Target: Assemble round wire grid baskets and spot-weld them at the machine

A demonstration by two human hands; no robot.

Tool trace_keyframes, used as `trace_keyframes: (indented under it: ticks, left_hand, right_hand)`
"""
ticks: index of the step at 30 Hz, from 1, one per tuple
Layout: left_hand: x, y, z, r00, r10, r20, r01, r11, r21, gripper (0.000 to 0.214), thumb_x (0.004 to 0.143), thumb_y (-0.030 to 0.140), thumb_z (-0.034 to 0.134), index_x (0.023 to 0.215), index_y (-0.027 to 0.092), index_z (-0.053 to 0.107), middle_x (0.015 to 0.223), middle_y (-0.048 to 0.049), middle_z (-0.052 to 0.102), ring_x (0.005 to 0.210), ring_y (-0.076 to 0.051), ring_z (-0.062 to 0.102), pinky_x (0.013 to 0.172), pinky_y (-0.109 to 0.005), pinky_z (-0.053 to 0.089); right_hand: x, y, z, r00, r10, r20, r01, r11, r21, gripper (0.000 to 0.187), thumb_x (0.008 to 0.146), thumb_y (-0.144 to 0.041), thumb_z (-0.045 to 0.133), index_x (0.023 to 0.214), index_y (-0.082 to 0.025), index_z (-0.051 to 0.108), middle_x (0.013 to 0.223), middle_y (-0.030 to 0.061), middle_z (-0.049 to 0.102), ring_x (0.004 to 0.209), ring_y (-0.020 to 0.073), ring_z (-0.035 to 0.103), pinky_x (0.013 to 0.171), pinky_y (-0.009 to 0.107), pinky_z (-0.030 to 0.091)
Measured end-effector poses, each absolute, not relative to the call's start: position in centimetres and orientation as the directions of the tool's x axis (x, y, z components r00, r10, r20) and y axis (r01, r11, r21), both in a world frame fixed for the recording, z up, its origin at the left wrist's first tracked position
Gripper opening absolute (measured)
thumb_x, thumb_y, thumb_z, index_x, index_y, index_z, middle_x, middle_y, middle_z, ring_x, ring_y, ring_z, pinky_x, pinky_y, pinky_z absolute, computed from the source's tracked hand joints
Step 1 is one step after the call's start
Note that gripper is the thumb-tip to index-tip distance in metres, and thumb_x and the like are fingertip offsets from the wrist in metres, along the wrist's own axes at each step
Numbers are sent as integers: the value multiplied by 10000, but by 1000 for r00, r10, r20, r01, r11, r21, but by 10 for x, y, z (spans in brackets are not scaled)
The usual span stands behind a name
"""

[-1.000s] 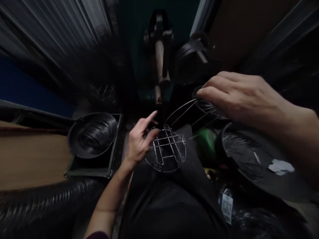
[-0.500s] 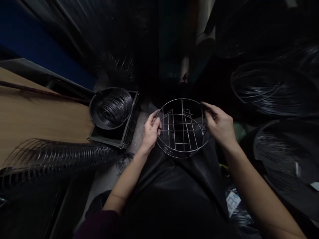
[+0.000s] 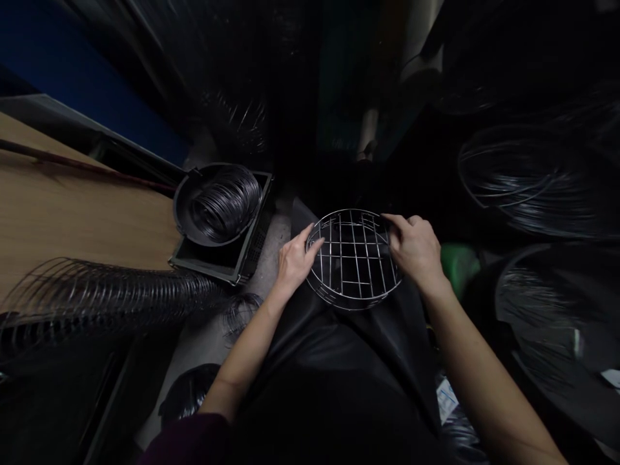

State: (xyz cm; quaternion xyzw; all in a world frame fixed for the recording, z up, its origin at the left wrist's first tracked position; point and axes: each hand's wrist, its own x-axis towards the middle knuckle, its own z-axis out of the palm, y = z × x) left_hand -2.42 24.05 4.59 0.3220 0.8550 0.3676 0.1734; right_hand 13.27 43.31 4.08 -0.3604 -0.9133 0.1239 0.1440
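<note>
- Watching through the head camera, I see a round steel wire rack [image 3: 353, 258] between my two hands, over the black apron [image 3: 334, 342] across the lap; I cannot tell whether it rests on the cloth.
- Its rim is closed and its crossing bars form a full grid. Nothing else is fitted to it that I can make out.
- The left hand [image 3: 298, 261] lies against the rack's lower left side, its fingers [image 3: 312, 240] spread and straight along the rim. They touch the wire, but I cannot tell if they grip it.
- The right hand [image 3: 416, 252] sits on the upper right rim, its fingers [image 3: 397, 226] curled narrowly over the wire and holding it.
- Both forearms angle in from the bottom corners of the view, elbows low and wrists slightly bent, with a maroon sleeve [image 3: 186, 439] at the left.
- To the left, a black pan [image 3: 181, 206] holds a coil of dark wire [image 3: 225, 203] and sits on a black crate [image 3: 217, 265], beside a wooden surface [image 3: 82, 219].
- A long spiral of dark wire [image 3: 106, 297] lies across the lower left, with a small wire coil [image 3: 241, 315] near the left forearm.
- To the right are a green object [image 3: 460, 268], a large dark wire coil [image 3: 523, 181] and a wide black pan [image 3: 547, 310].
</note>
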Motion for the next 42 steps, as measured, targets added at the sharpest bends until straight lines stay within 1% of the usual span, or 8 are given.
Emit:
trace_keyframes:
  ticks: [7, 11, 16, 23, 26, 32, 39, 42]
  left_hand:
    - [-22, 240, 44, -714, 699, -50, 457, 518, 723, 456, 900, 372, 682, 1318, 197, 643, 1276, -100, 700, 1171, -267, 671, 1064, -414, 515]
    - [-17, 235, 33, -712, 702, 9, 499, 496, 711, 462, 918, 411, 647, 1340, 225, 622, 1166, -95, 714, 1096, -249, 673, 1024, -403, 522]
    - [-3, 227, 15, -716, 687, 122, 558, 459, 692, 553, 940, 526, 560, 1400, 220, 563, 1166, -115, 609, 1157, -268, 581, 1068, -460, 458]
    - [9, 220, -12, -638, 768, 64, 409, 267, 873, 599, 1012, 558, 345, 1542, 286, 287, 1511, -120, 461, 1419, -245, 433, 1217, -468, 304]
    - [6, 225, -13, -636, 769, 72, 304, 164, 938, 593, 1012, 572, 323, 1536, 299, 273, 1457, -110, 505, 1383, -219, 482, 1196, -424, 353]
    - [-14, 245, -12, -617, 786, 44, 254, 146, 956, 597, 994, 592, 377, 1510, 296, 335, 1416, -98, 531, 1355, -213, 508, 1183, -392, 376]
    - [-26, 252, -21, -628, 775, -71, 11, 101, 995, 668, 909, 590, 568, 1488, 300, 401, 1261, -72, 621, 1205, -200, 593, 1121, -377, 431]
    - [-25, 252, -16, -691, 706, -157, -154, 69, 986, 614, 811, 519, 723, 1359, 289, 571, 1206, -48, 658, 1130, -194, 623, 1082, -338, 458]
  right_hand:
    - [136, 437, 38, -696, 715, 69, 654, 670, -352, 459, 933, -285, 373, 1264, -236, 688, 858, 132, 559, 835, 275, 555, 707, 413, 489]
    - [149, 425, 36, -695, 716, 63, 624, 645, -441, 484, 954, -361, 369, 1339, -226, 629, 1101, 163, 617, 1017, 317, 592, 853, 503, 524]
    - [178, 394, 29, -679, 725, 116, 550, 607, -573, 583, 995, -472, 338, 1538, -263, 379, 1541, 113, 410, 1431, 294, 388, 1153, 539, 376]
    - [192, 353, -9, -551, 829, 101, 562, 458, -689, 616, 1026, -366, 75, 1624, -253, -21, 1631, 104, 230, 1520, 225, 237, 1179, 506, 349]
    - [189, 347, -11, -503, 859, 98, 563, 411, -717, 613, 1024, -366, 61, 1624, -250, 6, 1628, 99, 244, 1515, 216, 251, 1179, 484, 360]
    - [189, 343, 4, -396, 918, 11, 529, 238, -815, 573, 1026, -424, 223, 1581, -282, 214, 1599, 78, 331, 1494, 221, 303, 1202, 481, 342]
    - [186, 313, -10, -347, 938, -3, 485, 177, -856, 631, 1023, -408, 277, 1613, -269, 102, 1641, 87, 230, 1520, 237, 235, 1242, 528, 268]
    - [184, 293, -22, -347, 937, 45, 424, 199, -884, 648, 1032, -372, 289, 1620, -266, 39, 1660, 96, 164, 1534, 231, 186, 1244, 524, 264]
